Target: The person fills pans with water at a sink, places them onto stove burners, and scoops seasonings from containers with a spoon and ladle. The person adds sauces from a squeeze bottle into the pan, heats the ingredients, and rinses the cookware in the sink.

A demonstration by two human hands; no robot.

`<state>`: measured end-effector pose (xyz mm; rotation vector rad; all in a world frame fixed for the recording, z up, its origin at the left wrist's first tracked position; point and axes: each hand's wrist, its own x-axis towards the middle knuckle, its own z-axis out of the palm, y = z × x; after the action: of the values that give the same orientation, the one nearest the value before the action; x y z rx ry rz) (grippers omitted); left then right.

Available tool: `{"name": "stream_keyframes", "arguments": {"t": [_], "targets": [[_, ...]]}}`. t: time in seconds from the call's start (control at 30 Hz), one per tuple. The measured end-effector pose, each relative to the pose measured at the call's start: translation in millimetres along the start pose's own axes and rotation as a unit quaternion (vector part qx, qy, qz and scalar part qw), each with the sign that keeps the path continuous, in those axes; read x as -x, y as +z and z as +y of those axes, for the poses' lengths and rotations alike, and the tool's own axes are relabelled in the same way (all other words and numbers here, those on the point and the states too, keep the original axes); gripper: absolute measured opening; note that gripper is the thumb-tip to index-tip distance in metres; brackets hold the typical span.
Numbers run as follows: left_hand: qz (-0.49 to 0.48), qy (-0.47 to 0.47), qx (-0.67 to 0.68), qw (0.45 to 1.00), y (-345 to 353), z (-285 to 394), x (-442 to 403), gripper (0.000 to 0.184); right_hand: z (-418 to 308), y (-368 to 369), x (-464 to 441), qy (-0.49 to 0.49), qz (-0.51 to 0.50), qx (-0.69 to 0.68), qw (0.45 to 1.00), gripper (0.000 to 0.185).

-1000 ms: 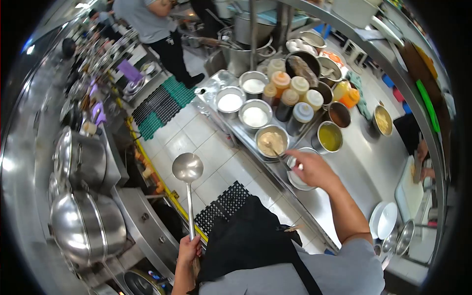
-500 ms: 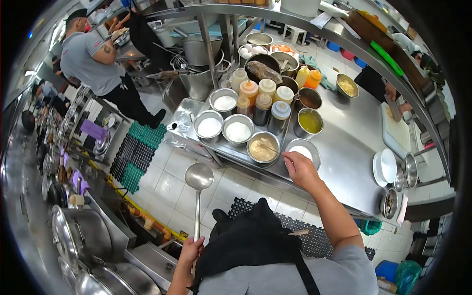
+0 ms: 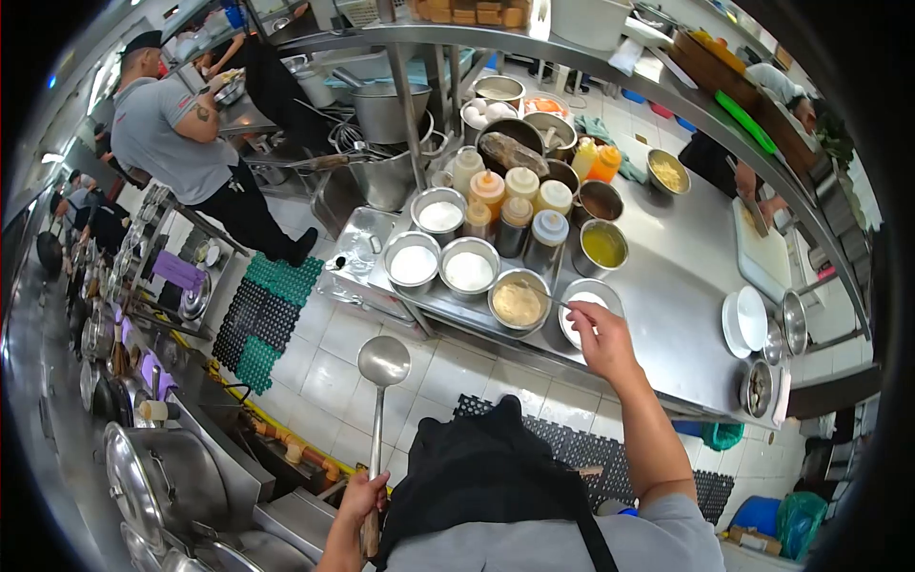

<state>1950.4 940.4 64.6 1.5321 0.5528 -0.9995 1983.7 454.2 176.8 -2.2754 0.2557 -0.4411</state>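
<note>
My left hand is closed around the handle of a large steel ladle. The ladle's bowl hangs bare over the tiled floor, in front of the counter edge. My right hand is over a steel bowl of white powder, its fingers loosely apart by the end of a thin spoon handle. Whether a fingertip still touches that handle is hard to see. The spoon's head is sunk in a pale tan, creamy mixture in the steel bowl beside it.
More bowls of white powder, squeeze bottles and a pot of yellow-green liquid crowd the counter. White bowls stand to the right. A co-worker stands at the left; another person's hands work at a cutting board.
My right hand has drawn back to the right along the spoon, exposing more of its handle. The spoon's head has sunk into the mixture. The ladle remains in my left hand, slightly lower.
</note>
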Motion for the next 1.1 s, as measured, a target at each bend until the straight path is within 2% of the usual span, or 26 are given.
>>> {"name": "stream_keyframes", "arguments": {"t": [0.07,0.13,0.33,0.4,0.47,0.5,0.57,0.6,0.67,0.7,0.77,0.9,1.1], "targets": [[-0.002,-0.009,0.021,1.000,6.3,0.2,4.6,0.033,-14.4,-7.1,-6.5,-0.014,0.032,-0.075,0.997,0.019],[0.001,-0.005,0.019,1.000,15.5,4.2,10.7,0.033,-13.5,3.8,-21.8,-0.029,0.035,-0.090,0.995,0.019],[-0.005,0.010,0.023,1.000,32.6,8.1,27.8,0.032,21.8,73.0,-72.9,-0.105,-0.013,-0.013,0.994,0.019],[-0.016,0.011,0.022,1.000,40.2,13.3,41.2,0.030,26.9,86.6,-77.4,-0.101,-0.018,-0.024,0.994,0.018],[-0.019,0.024,0.030,0.999,44.1,11.1,46.9,0.031,32.2,97.6,-76.6,-0.072,-0.028,-0.112,0.991,0.018],[-0.026,0.034,0.033,0.999,45.4,8.8,48.9,0.031,32.1,99.8,-75.1,-0.075,-0.034,-0.114,0.990,0.018],[-0.012,0.033,0.024,0.999,47.2,4.5,51.4,0.031,32.9,101.9,-71.5,0.002,-0.046,-0.203,0.978,0.020],[-0.002,0.032,0.009,0.999,47.7,2.5,51.8,0.032,33.6,102.5,-71.2,0.001,-0.050,-0.203,0.978,0.020],[0.007,0.036,-0.005,0.999,44.6,-7.4,46.7,0.032,35.3,103.5,-73.0,0.080,-0.038,-0.294,0.952,0.021],[0.014,0.038,-0.022,0.999,44.9,-7.8,46.9,0.033,37.3,103.0,-75.0,0.079,-0.039,-0.294,0.952,0.021],[0.011,0.039,-0.020,0.999,45.0,-6.3,48.5,0.032,41.4,100.5,-81.2,0.140,-0.033,-0.369,0.918,0.022],[0.001,0.012,-0.028,1.000,52.8,19.3,66.2,0.031,44.7,91.2,-84.6,0.173,-0.022,-0.396,0.901,0.022],[-0.023,0.024,-0.024,0.999,51.6,25.4,67.8,0.030,39.6,75.9,-81.8,0.201,0.007,-0.407,0.891,0.022]]}}
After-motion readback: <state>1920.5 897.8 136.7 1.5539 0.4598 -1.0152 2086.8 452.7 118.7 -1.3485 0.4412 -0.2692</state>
